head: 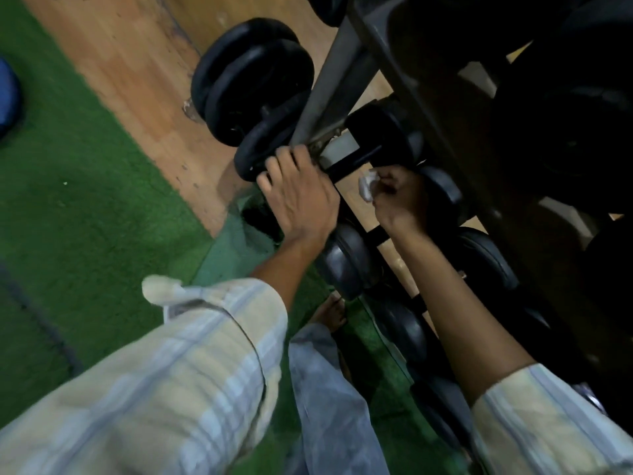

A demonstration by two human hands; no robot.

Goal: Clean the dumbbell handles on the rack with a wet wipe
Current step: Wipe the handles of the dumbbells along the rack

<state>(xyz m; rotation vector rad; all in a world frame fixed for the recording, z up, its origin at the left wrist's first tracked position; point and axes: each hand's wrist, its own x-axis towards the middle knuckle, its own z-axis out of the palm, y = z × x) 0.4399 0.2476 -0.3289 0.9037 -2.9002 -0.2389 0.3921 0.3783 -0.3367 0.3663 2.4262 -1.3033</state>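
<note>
A dark metal rack (342, 73) holds several black dumbbells. My left hand (301, 197) grips the round end of a black dumbbell (376, 138) on the bottom shelf, with its fingers curled over the end. My right hand (397, 200) pinches a crumpled white wet wipe (366, 186) just below that dumbbell's black handle (349, 162). Whether the wipe touches the handle I cannot tell. More dumbbells (346, 262) lie in a row lower down the same shelf, partly hidden by my arms.
A large black dumbbell (253, 84) lies on the wooden floor (137, 70) left of the rack. Green turf (85, 186) covers the floor to the left. A blue object (7, 97) sits at the far left edge. My bare foot (332, 313) stands by the rack.
</note>
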